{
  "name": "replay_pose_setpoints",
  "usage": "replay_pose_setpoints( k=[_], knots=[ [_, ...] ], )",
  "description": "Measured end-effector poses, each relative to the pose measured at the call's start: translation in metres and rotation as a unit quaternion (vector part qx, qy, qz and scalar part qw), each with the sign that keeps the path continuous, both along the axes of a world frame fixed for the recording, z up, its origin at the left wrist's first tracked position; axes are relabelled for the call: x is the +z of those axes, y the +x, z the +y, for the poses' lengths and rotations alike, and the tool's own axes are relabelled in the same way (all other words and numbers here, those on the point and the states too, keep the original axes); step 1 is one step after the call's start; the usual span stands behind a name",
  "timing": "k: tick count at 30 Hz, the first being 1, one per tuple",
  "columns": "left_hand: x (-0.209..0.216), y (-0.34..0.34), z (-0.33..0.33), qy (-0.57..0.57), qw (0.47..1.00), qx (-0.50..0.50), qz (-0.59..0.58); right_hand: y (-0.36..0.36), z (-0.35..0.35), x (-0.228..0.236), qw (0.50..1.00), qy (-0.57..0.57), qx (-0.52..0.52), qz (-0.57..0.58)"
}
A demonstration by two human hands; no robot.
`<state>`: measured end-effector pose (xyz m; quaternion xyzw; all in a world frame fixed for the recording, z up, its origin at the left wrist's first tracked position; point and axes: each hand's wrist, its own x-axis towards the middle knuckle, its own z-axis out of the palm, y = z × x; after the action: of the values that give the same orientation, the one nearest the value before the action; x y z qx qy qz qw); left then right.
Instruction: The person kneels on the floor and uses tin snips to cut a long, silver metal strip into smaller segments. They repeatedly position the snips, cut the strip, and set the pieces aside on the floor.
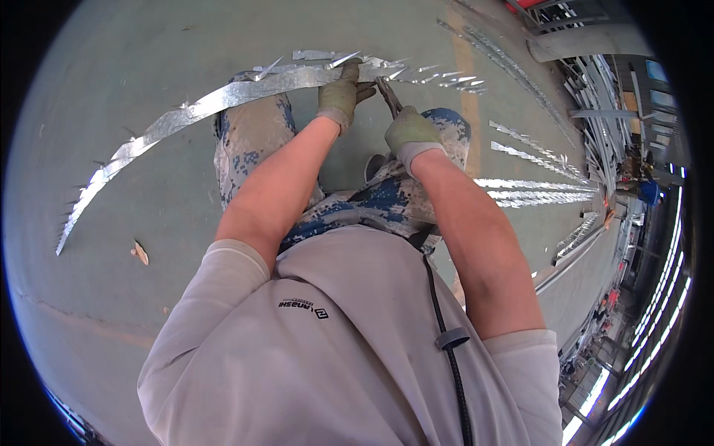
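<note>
A long, shiny spiked metal strip (223, 98) stretches across in front of my knees, with pointed teeth bent up along its edge. My left hand (342, 95), in a greenish work glove, is closed around the strip near its right part. Pliers (388, 98) are gripped in my right hand (410, 131), also gloved. Their jaws reach up to the strip's near edge, just right of my left hand; whether they bite on the metal I cannot tell. Behind the left hand, a second spiked piece (312, 55) overlaps the strip.
More spiked strips (543, 198) lie on the floor to the right, with longer ones (513, 65) farther off. Metal lengths (599, 93) are piled at the far right near a thick grey beam (587, 43). A dry leaf (140, 253) lies at left.
</note>
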<state>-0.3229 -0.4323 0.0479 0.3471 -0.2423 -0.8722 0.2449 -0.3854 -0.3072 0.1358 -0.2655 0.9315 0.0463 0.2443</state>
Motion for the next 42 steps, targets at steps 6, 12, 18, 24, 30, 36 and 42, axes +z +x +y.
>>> replay_pose_setpoints(
  k=[6, 12, 18, 24, 30, 36, 42],
  knots=[
    [0.005, 0.002, 0.005, 0.008, 1.0, -0.02, 0.006, 0.017, 0.013, 0.004, 0.999, -0.012, -0.049, -0.007],
    [0.008, 0.012, 0.004, -0.039, 0.998, 0.003, 0.044, 0.017, 0.015, -0.004, 0.999, -0.023, -0.045, 0.006],
    [0.024, 0.017, 0.005, -0.066, 0.997, -0.039, 0.028, 0.011, 0.026, -0.002, 0.997, -0.051, -0.026, -0.048],
    [0.02, 0.014, 0.003, -0.066, 0.997, -0.028, 0.039, 0.001, 0.063, 0.004, 0.777, -0.309, -0.263, -0.482],
    [0.029, 0.019, 0.006, -0.062, 0.994, -0.039, 0.075, -0.005, 0.069, 0.007, 0.557, -0.368, -0.282, -0.689],
    [0.034, 0.019, 0.005, -0.076, 0.992, -0.031, 0.092, -0.015, 0.067, -0.018, 0.386, -0.394, -0.249, -0.796],
    [0.039, 0.019, 0.004, -0.083, 0.99, -0.03, 0.106, -0.02, 0.067, -0.028, 0.368, -0.385, -0.252, -0.808]
  ],
)
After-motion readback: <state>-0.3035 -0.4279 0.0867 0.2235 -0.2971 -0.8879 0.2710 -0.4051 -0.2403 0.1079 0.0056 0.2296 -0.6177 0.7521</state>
